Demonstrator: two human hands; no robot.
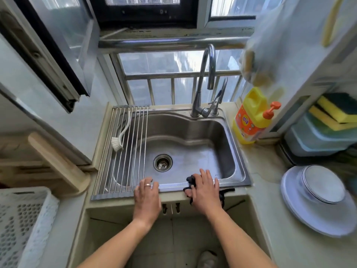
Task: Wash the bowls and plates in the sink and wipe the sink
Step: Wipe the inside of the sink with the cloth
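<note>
Hands rest at the sink's front rim. Right hand presses a dark cloth flat under relaxed fingers, its grip released. Left hand lies open beside the drying rack. Washed plates sit stacked at the tabletop's right edge.

- The right hand presses a dark cloth flat onto the front rim of the steel sink, fingers spread.
- The left hand, wearing a ring, rests on the same rim just beside a roll-up rack.
- A white brush lies on the rack.
- The drain sits in the bare basin, below the curved tap.
- A yellow soap bottle with an orange pump stands on the worktop to the right.
- Stacked plates sit further right, near sponges.
</note>
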